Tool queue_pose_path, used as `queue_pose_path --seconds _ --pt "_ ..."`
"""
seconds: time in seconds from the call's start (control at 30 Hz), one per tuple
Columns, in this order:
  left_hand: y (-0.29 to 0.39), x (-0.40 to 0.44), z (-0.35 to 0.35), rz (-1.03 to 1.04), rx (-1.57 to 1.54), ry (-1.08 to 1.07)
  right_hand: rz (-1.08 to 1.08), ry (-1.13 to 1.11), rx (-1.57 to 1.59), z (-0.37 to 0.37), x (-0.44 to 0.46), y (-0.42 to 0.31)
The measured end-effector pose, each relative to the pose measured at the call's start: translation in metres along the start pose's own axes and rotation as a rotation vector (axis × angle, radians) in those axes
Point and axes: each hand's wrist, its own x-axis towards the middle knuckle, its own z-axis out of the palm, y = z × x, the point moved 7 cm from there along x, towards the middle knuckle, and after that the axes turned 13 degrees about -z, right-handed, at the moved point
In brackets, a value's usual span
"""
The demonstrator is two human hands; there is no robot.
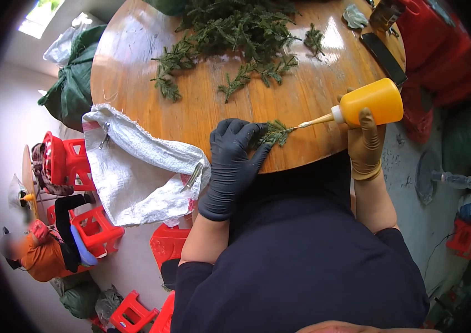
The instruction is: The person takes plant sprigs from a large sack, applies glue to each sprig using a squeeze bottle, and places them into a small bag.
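Observation:
My left hand (pixel 231 166), in a black glove, rests at the near edge of the round wooden table (pixel 313 150). Its thumb and fingers pinch a small green fir sprig (pixel 277 133). My right hand (pixel 367 147), in a tan glove, is wrapped round a yellow squeeze bottle (pixel 374 102) tipped on its side. The bottle's long nozzle points left, and its whitish tip is at the cut end of the sprig. Whether the tip touches the stem I cannot tell. A pile of green fir branches (pixel 235 28) lies farther back, with loose sprigs in front of it.
A white woven sack (pixel 135 172) hangs over the table's left edge. A black phone (pixel 383 59) and a dark jar (pixel 386 15) lie at the right rim. Red stools (pixel 96 230) and a seated person in orange (pixel 46 258) are at the left.

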Motion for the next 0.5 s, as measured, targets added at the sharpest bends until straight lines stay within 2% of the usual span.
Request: queue_pose_path --seconds 0.23,0.33,0.4,0.5 --pt "0.0 -0.002 0.0 0.016 0.011 0.027 0.019 0.079 0.022 -0.02 0.001 0.001" --pt "-0.006 -0.009 -0.011 0.009 -0.043 0.07 0.091 0.114 0.139 -0.021 0.005 0.007" --pt "-0.003 -0.032 -0.056 0.072 -0.07 0.404 0.129 0.176 0.208 -0.021 0.011 0.011" --pt "-0.038 -0.072 -0.123 -0.072 0.017 0.768 0.115 0.154 0.226 -0.023 0.019 0.014"
